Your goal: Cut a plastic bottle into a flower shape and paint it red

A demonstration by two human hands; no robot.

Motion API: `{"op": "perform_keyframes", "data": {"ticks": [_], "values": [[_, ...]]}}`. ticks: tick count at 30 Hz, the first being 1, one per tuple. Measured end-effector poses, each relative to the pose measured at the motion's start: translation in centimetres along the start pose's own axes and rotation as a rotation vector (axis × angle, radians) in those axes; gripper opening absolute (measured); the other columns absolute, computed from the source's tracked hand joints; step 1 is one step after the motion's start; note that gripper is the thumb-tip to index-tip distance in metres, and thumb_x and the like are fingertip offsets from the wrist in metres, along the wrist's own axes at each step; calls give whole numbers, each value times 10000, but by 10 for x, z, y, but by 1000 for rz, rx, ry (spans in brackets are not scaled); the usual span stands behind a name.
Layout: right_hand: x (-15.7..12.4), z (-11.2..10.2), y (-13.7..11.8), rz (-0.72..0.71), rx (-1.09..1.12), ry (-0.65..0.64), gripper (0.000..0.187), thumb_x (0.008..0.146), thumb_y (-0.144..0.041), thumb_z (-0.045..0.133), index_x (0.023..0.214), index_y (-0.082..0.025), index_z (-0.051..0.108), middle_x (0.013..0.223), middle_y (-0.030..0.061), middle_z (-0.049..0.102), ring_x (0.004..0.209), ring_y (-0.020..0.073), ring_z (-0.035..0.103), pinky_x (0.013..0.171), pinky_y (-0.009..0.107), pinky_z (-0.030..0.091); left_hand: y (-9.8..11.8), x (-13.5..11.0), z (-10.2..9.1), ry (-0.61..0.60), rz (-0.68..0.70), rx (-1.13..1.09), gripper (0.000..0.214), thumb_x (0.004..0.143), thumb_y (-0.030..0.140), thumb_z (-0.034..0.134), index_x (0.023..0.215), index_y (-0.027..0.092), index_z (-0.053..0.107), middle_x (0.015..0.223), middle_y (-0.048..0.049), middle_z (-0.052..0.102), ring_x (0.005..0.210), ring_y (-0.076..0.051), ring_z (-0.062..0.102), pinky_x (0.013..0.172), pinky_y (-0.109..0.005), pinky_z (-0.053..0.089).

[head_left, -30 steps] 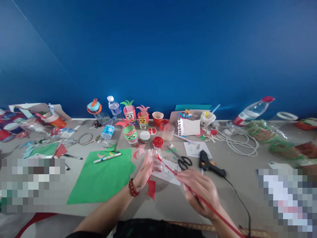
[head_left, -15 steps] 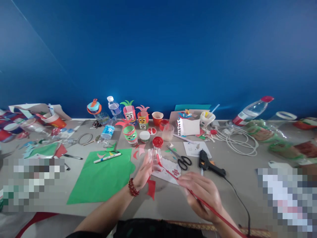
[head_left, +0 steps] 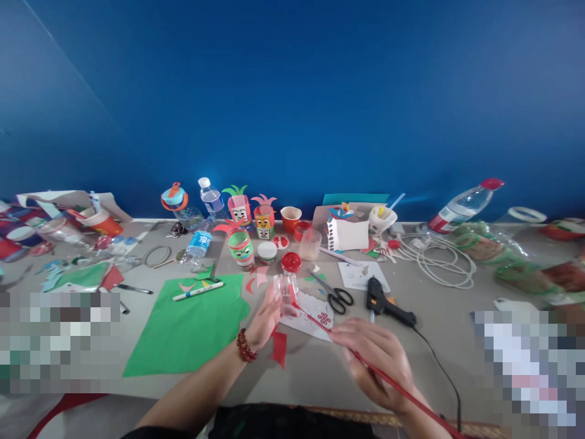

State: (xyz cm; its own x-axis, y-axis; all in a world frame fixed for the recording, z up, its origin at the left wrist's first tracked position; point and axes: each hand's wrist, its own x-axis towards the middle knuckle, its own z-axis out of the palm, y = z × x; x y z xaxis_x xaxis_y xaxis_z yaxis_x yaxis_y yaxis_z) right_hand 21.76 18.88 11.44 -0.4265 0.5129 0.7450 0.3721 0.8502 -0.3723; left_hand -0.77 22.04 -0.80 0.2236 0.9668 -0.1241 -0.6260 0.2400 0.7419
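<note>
My left hand (head_left: 264, 320) grips a small clear plastic cup piece (head_left: 286, 291) just above the table, fingers wrapped round its side. A red bead bracelet circles that wrist. My right hand (head_left: 377, 360) is closed on a long thin red strip (head_left: 365, 363) that runs from the cup's edge back past my wrist to the lower right. Under the cup lies a white paper with a red knot mark (head_left: 315, 317). A red paper scrap (head_left: 278, 349) lies below my left hand.
A green paper sheet (head_left: 187, 329) with a white marker (head_left: 197, 291) lies to the left. Black scissors (head_left: 336, 296) and a black glue gun (head_left: 388, 305) with its cord sit right of the cup. Decorated cups, bottles, a white cable coil (head_left: 441, 256) and scraps crowd the back.
My right hand has slid a little down and to the right along the red strip. The left hand and the cup have stayed in place.
</note>
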Motion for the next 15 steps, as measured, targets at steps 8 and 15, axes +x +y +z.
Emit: {"op": "perform_keyframes", "data": {"ticks": [8, 15], "values": [[-13, -1, 15, 473, 340, 154, 229, 917, -149, 520, 936, -197, 744, 784, 55, 762, 619, 185, 720, 559, 271, 588, 2, 0, 0, -8, -5, -10, 523, 870, 449, 706, 1334, 271, 541, 1090, -63, 710, 978, -219, 682, 939, -400, 496], [-11, 6, 30, 613, 530, 210, 200, 921, -205, 567, 889, -160, 759, 758, 82, 756, 605, 195, 705, 551, 287, 593, 4, 0, 0, 49, -24, 19, 590, 814, 486, 753, 1313, 235, 560, 932, -37, 724, 820, -208, 697, 847, -385, 519]]}}
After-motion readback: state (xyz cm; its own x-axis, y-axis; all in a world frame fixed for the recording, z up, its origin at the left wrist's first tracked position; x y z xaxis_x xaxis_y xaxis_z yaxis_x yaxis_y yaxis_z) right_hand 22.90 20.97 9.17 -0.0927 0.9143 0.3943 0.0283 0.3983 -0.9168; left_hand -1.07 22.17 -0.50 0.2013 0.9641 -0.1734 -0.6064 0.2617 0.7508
